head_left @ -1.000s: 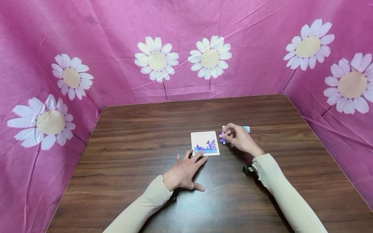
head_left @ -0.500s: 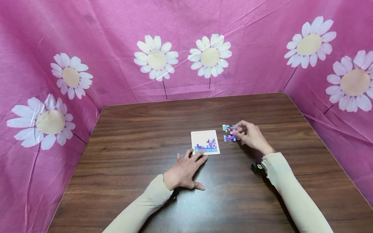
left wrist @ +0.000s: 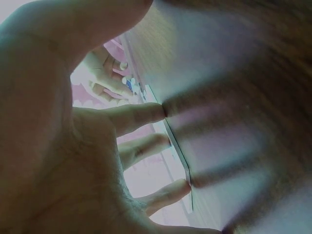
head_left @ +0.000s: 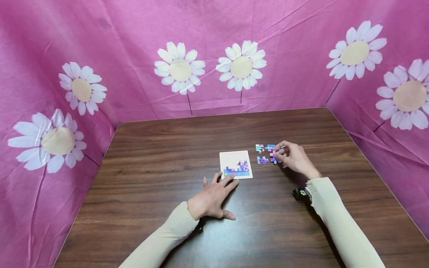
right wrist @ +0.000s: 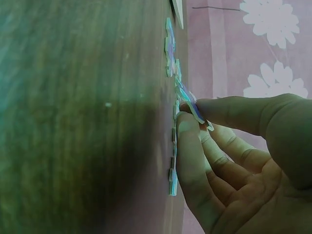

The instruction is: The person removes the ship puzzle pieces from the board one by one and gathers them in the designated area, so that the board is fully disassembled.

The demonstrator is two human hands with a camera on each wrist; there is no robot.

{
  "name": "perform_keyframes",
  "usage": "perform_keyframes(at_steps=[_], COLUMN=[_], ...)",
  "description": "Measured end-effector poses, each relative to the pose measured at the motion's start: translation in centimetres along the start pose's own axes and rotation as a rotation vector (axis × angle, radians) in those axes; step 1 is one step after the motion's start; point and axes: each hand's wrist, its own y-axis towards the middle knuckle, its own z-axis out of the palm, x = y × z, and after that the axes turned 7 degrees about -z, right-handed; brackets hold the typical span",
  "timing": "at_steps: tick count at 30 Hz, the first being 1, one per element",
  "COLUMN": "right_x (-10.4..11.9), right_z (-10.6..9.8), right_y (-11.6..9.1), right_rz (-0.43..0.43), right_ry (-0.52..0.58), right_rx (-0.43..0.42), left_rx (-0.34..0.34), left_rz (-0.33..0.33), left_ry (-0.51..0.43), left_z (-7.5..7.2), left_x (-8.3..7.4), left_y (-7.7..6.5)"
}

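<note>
My right hand [head_left: 296, 160] pinches a purple-and-pink jigsaw piece [head_left: 273, 158] between thumb and fingers. The right wrist view shows this piece [right wrist: 189, 100] tilted, low over other pieces. Just left of it lie a purple piece [head_left: 262, 160], a teal-and-white piece [head_left: 259, 148] and a blue-and-pink piece [head_left: 270, 147], partly behind the fingers. My left hand [head_left: 211, 199] is spread, its fingertips on the near edge of a square white puzzle board [head_left: 231, 158]. Joined purple and blue pieces [head_left: 236, 172] fill the board's lower right part.
The brown wooden table [head_left: 161, 149] reaches back to a pink curtain [head_left: 211, 22] printed with white daisies. More jigsaw pieces [right wrist: 173, 180] lie flat by the right fingers in the right wrist view. A dark wrist camera [head_left: 300, 193] sits under the right cuff.
My right hand has moved right, away from the board, carrying the pinched piece along. The loose pieces it covered now show to its left. The left hand and board have stayed put.
</note>
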Motion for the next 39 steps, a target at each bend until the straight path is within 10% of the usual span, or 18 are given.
perform_keyframes(at_steps=[39], right_x=[0.8], right_z=[0.5], right_y=[0.4], right_rz=[-0.074], right_ry=[-0.117], right_rx=[-0.029], left_rx=[0.007], left_rz=[-0.006], left_ry=[-0.002], left_z=[0.1], left_x=[0.1], left_y=[0.0])
